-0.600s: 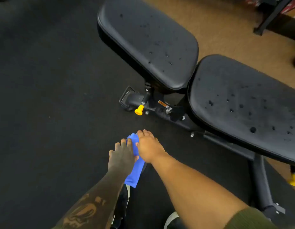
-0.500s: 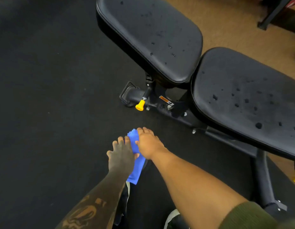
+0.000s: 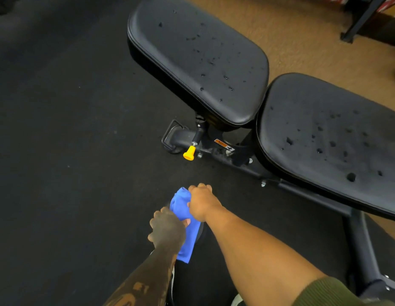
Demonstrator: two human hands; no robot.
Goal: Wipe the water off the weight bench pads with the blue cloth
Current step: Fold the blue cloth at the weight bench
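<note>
The blue cloth [image 3: 182, 219] is bunched between both hands, low in the middle of the view above the black floor. My left hand [image 3: 166, 230] is closed around its lower part. My right hand [image 3: 199, 200] grips its upper part. Beyond them stands the weight bench with two black pads. The far pad [image 3: 198, 58] carries scattered water drops. The near pad [image 3: 329, 138] at the right also has many drops. Both hands are apart from the bench, short of its frame.
Black rubber flooring [image 3: 70, 140] covers the left and foreground; tan carpet [image 3: 291, 36] lies behind the bench. A yellow adjustment knob [image 3: 189, 153] sticks out of the bench frame. A black bench leg [image 3: 364, 250] runs down at the right. Dark equipment legs [image 3: 357, 21] stand at the top right.
Both hands have curled from lying flat on the cloth into fists that grip it. The cloth is more bunched up.
</note>
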